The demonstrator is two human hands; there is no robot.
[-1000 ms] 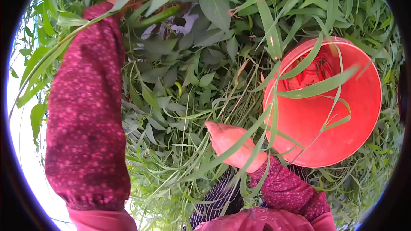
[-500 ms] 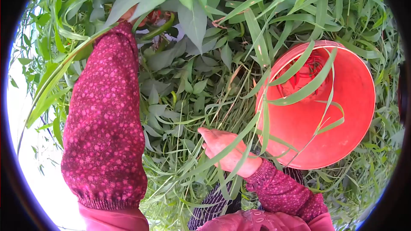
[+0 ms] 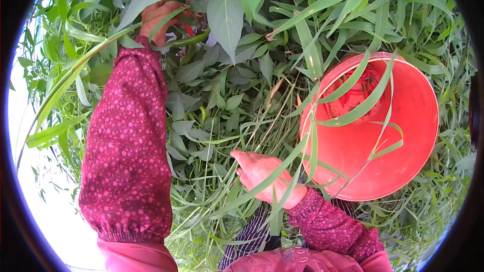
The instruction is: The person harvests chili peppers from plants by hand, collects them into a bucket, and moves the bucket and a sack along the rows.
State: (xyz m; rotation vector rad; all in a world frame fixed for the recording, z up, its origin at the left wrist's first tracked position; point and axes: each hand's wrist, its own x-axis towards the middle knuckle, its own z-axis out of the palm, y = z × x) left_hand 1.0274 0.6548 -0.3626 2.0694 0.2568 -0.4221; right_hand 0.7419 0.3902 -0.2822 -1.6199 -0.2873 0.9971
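Note:
At the upper left, my left hand point(image 3: 160, 20) reaches in among the pepper plant's leaves. Its fingers are closed at a red chili pepper point(image 3: 188, 28), and grass and leaves partly cover them. A green chili pepper point(image 3: 189, 41) hangs just below. My right hand point(image 3: 264, 175) is closed low in front of me, left of the red bucket point(image 3: 398, 156). Its fingers curl under, so whatever they hold is hidden. Several red chili peppers point(image 3: 355, 88) lie at the bottom of the bucket, seen between blades of grass.
Long grass blades point(image 3: 360, 108) cross the bucket's mouth and my right wrist. Broad pepper leaves point(image 3: 225, 17) hang at the top. A long bent stalk point(image 3: 65, 78) arches past my left sleeve. Dense weeds surround the bucket.
My left hand has come more into view from behind the leaves, shifting slightly right and towards me. My right hand and the bucket stay almost where they were.

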